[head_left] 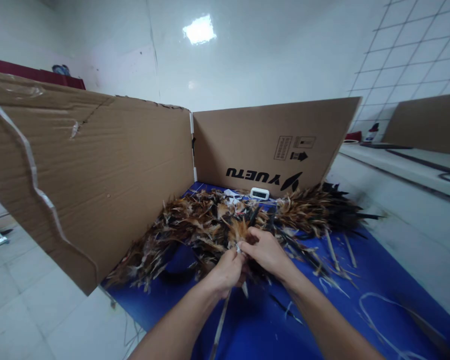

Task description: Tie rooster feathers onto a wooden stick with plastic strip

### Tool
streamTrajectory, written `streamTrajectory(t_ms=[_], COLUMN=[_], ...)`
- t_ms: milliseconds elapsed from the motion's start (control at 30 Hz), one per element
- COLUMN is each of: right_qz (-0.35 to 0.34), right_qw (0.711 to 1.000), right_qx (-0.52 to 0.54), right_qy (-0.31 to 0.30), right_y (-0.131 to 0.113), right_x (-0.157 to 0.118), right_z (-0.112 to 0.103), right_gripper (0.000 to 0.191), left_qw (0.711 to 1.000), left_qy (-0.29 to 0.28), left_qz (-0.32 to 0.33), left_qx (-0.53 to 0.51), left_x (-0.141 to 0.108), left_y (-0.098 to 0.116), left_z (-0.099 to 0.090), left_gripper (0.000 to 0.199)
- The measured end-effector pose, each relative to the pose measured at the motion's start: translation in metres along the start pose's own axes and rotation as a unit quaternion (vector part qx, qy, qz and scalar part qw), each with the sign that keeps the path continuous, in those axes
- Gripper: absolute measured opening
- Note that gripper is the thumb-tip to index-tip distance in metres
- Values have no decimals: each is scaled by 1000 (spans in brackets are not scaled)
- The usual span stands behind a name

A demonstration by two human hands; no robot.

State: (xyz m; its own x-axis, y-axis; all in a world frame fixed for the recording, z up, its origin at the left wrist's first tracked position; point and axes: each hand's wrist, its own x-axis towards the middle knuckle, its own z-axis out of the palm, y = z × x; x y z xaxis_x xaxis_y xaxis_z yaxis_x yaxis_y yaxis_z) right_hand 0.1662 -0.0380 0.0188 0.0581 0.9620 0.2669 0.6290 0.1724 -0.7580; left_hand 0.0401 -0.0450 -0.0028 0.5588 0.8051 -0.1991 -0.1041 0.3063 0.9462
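Our left hand (225, 272) and right hand (267, 249) narrowly pinch the fluffy orange-brown feather tuft (239, 230), its long axis running toward the rounded white plastic display (260, 194).

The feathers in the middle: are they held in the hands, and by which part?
Yes. A small bunch of brown feathers is held at its lower, tied-looking end, between the left hand and the right hand.

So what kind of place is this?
It looks like a small craft workspace, maybe for feather work: brown feathers cover a blue table, two hands work a small bunch, and cardboard sheets stand around it like walls.
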Motion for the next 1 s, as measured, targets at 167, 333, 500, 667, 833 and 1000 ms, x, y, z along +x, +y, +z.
streamTrajectory(t_ms=[167, 333, 500, 667, 833, 1000], right_qz=[-18, -7, 5, 21, 18, 17], right_qw=[999, 998, 996, 995, 991, 983], right_qx=[-11, 66, 82, 96, 132, 181], right_qy=[35, 21, 19, 3, -7, -17], right_y=[-2, 0, 1, 1, 1, -4], right_x=[-2, -2, -2, -3, -3, -5], right_z=[3, 4, 4, 4, 3, 0], right_gripper=[7, 6, 7, 8, 12, 12], left_qw=[1000, 1000, 999, 991, 991, 990], left_qy=[15, 11, -2, -29, -25, -56], left_qz=[6, -6, -34, -77, -56, -20], left_qx=[4, -10, -42, -106, -119, -127], left_x=[1, -1, -4, -3, -1, -2], left_y=[-1, 4, 12, 12, 8, 8], left_z=[-1, 0, 0, -3, -5, -6], left_gripper=[25, 20, 23, 33, 42, 44])
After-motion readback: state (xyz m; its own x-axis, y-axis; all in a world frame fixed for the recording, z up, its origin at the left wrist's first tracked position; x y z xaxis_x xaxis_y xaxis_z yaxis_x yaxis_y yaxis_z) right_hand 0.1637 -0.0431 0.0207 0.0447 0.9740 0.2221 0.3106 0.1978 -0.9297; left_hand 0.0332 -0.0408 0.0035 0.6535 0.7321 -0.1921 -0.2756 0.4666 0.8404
